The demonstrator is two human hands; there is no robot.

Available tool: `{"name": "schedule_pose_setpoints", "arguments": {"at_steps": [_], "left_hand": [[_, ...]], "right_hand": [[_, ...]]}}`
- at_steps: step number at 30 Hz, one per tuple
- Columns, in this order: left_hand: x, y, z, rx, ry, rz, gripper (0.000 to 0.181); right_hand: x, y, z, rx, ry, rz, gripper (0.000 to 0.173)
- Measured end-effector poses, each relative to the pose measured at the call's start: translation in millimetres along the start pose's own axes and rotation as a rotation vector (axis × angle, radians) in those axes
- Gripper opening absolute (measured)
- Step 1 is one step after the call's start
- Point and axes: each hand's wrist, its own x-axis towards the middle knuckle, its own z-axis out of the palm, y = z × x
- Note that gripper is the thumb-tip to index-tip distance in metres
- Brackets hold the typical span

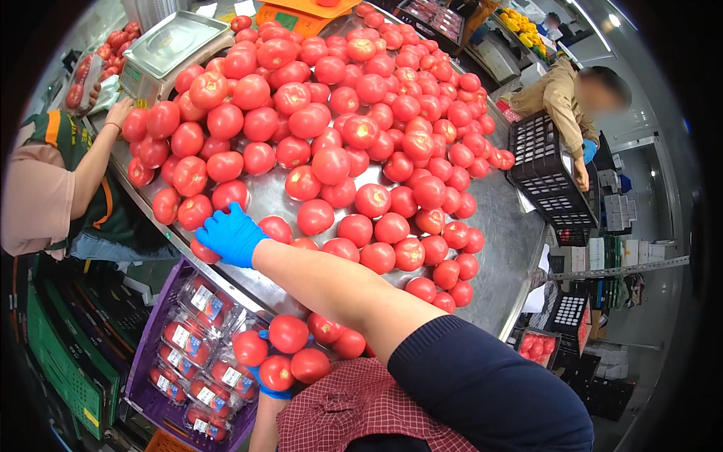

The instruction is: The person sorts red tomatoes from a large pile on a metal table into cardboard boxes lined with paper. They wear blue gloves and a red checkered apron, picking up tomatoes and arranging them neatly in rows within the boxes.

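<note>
Ripe red tomatoes (pixel 330 164) lie in a large heap on a stainless steel table (pixel 497 271). My right hand (pixel 231 234), in a blue glove, reaches across to the table's near left edge. Its fingers lie against a tomato (pixel 195 212), with another tomato (pixel 204 252) partly under it; its palm is hidden, so a grasp cannot be made out. Low in the view, my left hand (pixel 272 384), also gloved in blue, holds several tomatoes (pixel 288 333) from below, close to my red checked apron (pixel 361 407). The tomatoes cover most of that hand.
A purple crate (pixel 138 367) of clear packs of tomatoes (pixel 181 339) stands beside the table's left edge. A weighing scale (pixel 175 45) is at the upper left, near a person (pixel 51 181) handling a pack. Another person (pixel 559 101) leans over a black crate (pixel 548 169) at the right.
</note>
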Motion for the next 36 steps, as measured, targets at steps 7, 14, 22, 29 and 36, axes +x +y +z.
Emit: {"name": "schedule_pose_setpoints", "arguments": {"at_steps": [7,14,22,29,36], "left_hand": [[29,26,34,0.012,-0.111,0.100,0.048],[89,68,44,-0.050,-0.144,0.199,0.051],[123,87,96,0.090,-0.171,0.105,0.058],[153,101,85,0.162,0.043,0.198,0.065],[162,109,69,0.402,0.207,0.342,0.064]], "right_hand": [[-26,30,-59,0.372,0.211,0.177,0.056],[-117,118,-108,0.528,0.403,0.491,0.079],[-133,221,-113,0.089,0.409,0.973,0.075],[-117,238,-110,0.155,0.119,0.994,0.079],[-143,220,-95,0.982,0.634,0.655,0.067]]}}
